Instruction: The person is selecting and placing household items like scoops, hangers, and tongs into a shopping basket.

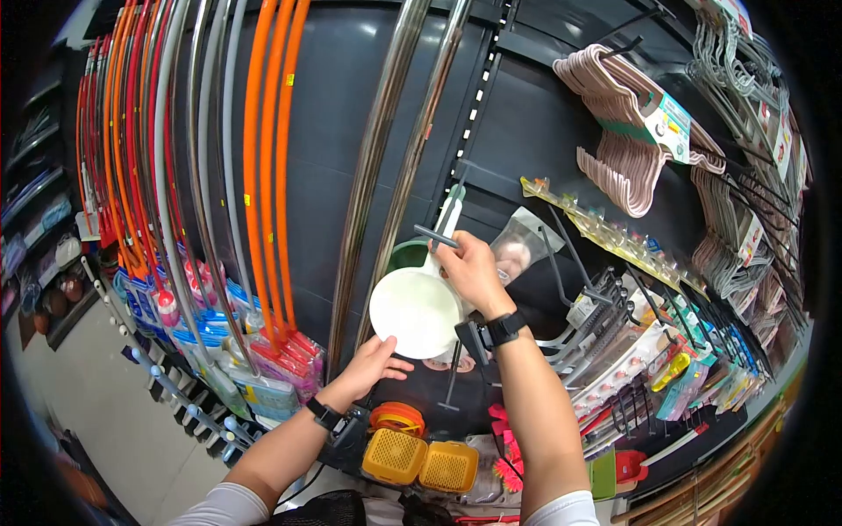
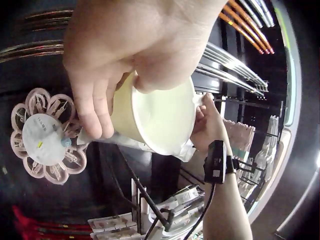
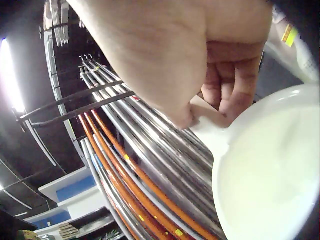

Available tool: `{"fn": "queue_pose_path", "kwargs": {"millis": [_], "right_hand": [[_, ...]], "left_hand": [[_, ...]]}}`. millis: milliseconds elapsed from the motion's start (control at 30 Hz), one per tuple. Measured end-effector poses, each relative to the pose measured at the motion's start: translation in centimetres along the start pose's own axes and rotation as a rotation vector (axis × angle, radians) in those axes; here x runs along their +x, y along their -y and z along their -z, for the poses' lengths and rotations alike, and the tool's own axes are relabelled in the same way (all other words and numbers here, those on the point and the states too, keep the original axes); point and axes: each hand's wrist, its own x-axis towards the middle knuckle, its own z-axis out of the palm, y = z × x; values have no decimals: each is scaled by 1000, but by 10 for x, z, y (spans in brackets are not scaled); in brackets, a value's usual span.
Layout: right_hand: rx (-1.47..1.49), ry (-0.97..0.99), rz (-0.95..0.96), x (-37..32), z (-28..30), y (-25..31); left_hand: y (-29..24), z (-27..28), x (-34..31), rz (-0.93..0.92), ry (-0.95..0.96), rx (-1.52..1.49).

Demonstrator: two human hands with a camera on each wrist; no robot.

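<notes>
white dipper (image 1: 416, 312) mid-scene, right of chrome poles (image 1: 377, 167). right hand (image 1: 474, 273): narrow pinch on handle by bowl. left hand (image 1: 367, 370): wide, thumb at rim, fingers extended. left wrist view shows deep outer wall, head view mostly inside. dark hook (image 1: 436, 237) crosses handle, in way. bagged item (image 1: 517, 249) right. yellow baskets (image 1: 396, 455) near.
</notes>
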Motion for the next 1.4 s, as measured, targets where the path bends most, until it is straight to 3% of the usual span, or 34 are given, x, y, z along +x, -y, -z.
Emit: {"fn": "queue_pose_path", "kwargs": {"millis": [300, 833, 900, 1000, 1067, 1200, 1333, 1400], "right_hand": [[-94, -107, -48, 26, 3, -30], [-67, -141, 74, -8, -7, -21], [-203, -246, 102, -24, -6, -23], [-117, -279, 98, -64, -6, -7], [119, -251, -13, -114, -3, 11], [147, -283, -148, -177, 3, 34], [195, -282, -347, -295, 6, 22], [161, -308, -575, -371, -4, 4]], "left_hand": [[-8, -4, 34, 9, -45, -23], [-1, 3, 29, -42, -66, -113], [1, 5, 31, -8, -40, -122], [-1, 8, 25, -9, -32, -91], [-1, 12, 22, 1, -14, -93], [-5, 12, 18, 5, 17, -86], [4, 11, 8, 14, 43, -110], [11, 9, -12, 19, 10, -114]]}}
